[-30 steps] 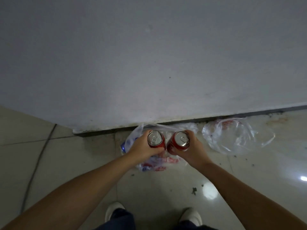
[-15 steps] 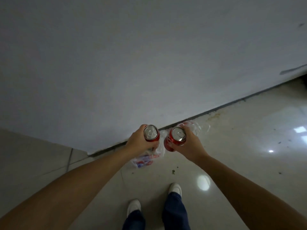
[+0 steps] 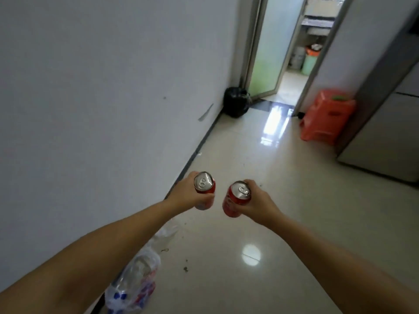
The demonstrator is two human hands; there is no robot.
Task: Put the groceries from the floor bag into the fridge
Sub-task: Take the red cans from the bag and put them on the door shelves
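My left hand [image 3: 184, 193] grips a red soda can [image 3: 204, 183] upright, its silver top facing me. My right hand [image 3: 258, 203] holds a second red can [image 3: 237, 197], tilted a little to the left. Both cans hang in front of me above the tiled floor, a short gap between them. The clear plastic floor bag [image 3: 133, 284] lies below my left forearm by the wall, with bottles and packets inside. The grey fridge [image 3: 383, 137] stands at the right edge, doors shut.
A white wall [image 3: 102, 98] runs along the left. Beside the fridge stand stacked orange plastic stools [image 3: 326, 116]. A black rubbish bag [image 3: 235, 102] sits at the wall's end next to an open glass door [image 3: 265, 46]. Glossy floor tiles [image 3: 260, 166] stretch ahead.
My view has swung up and to the right, from the wall and bag to the corridor and fridge. Both hands lifted the cans away from the bag, which now lies lower left.
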